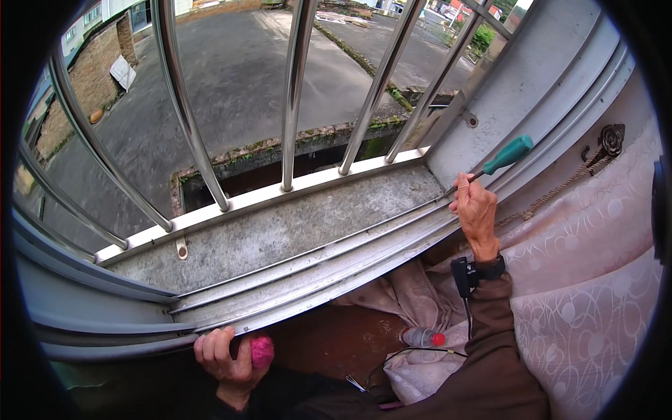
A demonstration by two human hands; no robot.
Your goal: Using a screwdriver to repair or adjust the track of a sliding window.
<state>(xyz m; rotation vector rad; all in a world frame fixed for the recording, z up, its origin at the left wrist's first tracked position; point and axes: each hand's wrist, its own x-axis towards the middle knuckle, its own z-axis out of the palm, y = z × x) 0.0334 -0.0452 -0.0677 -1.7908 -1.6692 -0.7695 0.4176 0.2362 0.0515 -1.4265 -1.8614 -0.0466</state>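
My right hand (477,211) is closed around the shaft of a screwdriver (509,155). Its green handle points up and to the right, and its tip reaches down to the right end of the metal window track (336,271). At the lower left, my left hand (225,358) is closed on a bright pink wad (262,351), which looks like crumpled cloth. The fingers of that hand rest against the near edge of the window frame. Grey dirt marks the concrete ledge (294,227) beyond the track.
Upright metal bars (292,98) stand along the ledge's far side. A pale pink curtain (588,308) hangs at the right, with a rope tieback (553,192). Below the sill lies a clear bottle (422,337) with a red cap. A black cable (468,315) hangs from my right wrist device.
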